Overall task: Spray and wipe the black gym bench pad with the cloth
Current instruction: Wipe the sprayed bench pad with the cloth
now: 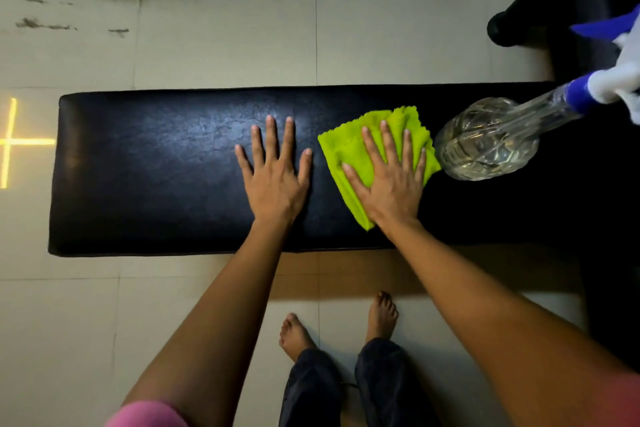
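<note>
Currently left hand (273, 180) flat, fingers spread, bare on bench pad (145, 166) | right hand (391, 184) flat, grasping nothing, pressing green cloth (349, 156) | spray bottle (485, 146) just beside cloth

Lime-green cloth (349, 156), black bench pad (156, 166), beige floor (225, 28).

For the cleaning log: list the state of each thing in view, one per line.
bench pad: flat, both hands pressed on it.
cloth: bunched, flat on the pad under the right hand.
spray bottle: standing on the pad beside the cloth, nobody holding it.
left hand: open, fingers spread, bare on the pad.
right hand: open, palm pressing the cloth.
</note>
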Demonstrator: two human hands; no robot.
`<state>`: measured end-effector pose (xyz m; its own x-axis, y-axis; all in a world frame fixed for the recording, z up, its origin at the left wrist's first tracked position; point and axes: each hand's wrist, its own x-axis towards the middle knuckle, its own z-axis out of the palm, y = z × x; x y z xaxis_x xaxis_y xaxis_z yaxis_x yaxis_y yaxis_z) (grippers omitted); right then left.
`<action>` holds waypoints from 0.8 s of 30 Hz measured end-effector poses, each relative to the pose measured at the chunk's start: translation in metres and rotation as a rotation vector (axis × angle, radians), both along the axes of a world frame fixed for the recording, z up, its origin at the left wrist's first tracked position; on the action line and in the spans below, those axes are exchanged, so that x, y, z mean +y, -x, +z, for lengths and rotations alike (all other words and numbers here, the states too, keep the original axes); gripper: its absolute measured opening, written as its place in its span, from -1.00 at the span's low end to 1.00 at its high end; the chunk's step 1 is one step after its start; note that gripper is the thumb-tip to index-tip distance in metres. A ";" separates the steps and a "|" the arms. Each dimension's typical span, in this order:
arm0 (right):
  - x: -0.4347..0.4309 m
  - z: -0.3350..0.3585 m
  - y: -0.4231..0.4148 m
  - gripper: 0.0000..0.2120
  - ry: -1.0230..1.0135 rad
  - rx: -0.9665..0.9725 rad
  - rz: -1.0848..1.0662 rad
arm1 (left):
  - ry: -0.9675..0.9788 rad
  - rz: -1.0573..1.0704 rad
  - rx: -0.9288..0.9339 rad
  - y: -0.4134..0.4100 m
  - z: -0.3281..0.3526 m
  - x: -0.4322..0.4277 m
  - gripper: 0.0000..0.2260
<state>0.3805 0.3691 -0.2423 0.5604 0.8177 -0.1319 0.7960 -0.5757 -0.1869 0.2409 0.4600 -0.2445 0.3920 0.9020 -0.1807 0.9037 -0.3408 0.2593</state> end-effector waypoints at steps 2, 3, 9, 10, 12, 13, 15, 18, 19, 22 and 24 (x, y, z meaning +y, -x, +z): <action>0.016 -0.001 -0.011 -0.36 -0.020 -0.004 -0.002 | -0.022 0.030 0.022 -0.003 -0.004 -0.001 -0.48; 0.016 -0.001 -0.012 -0.36 -0.033 -0.009 -0.003 | -0.031 0.031 0.020 -0.001 -0.005 0.000 -0.49; -0.038 -0.002 0.021 -0.37 -0.046 -0.036 0.043 | -0.024 0.012 0.017 -0.002 -0.002 0.001 -0.46; -0.032 -0.002 0.016 -0.35 -0.045 -0.022 0.052 | -0.028 0.011 0.024 -0.002 -0.003 0.000 -0.45; -0.011 -0.003 0.002 -0.34 -0.048 0.007 0.071 | -0.042 0.014 0.027 0.000 -0.005 0.000 -0.43; 0.000 -0.003 -0.004 -0.33 -0.051 0.013 0.078 | -0.051 0.016 0.029 0.001 -0.007 -0.001 -0.42; 0.010 -0.003 -0.009 -0.34 -0.065 0.011 0.072 | -0.055 0.016 0.030 0.001 -0.007 -0.001 -0.42; -0.002 -0.003 -0.001 -0.36 -0.078 -0.031 0.069 | -0.038 0.004 0.037 -0.001 -0.003 0.001 -0.43; -0.007 -0.002 0.002 -0.36 -0.080 -0.032 0.078 | -0.019 -0.001 0.033 -0.001 -0.001 0.001 -0.44; -0.016 0.005 -0.001 -0.35 -0.057 0.009 0.110 | 0.067 0.030 -0.057 -0.004 0.013 0.004 -0.50; -0.025 0.013 -0.008 -0.36 -0.035 0.025 0.152 | 0.087 0.057 -0.189 -0.011 0.028 0.003 -0.53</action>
<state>0.3881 0.3439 -0.2295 0.4264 0.8973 -0.1140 0.8684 -0.4414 -0.2259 0.2515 0.4631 -0.2166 0.3755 0.9077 -0.1872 0.8533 -0.2597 0.4522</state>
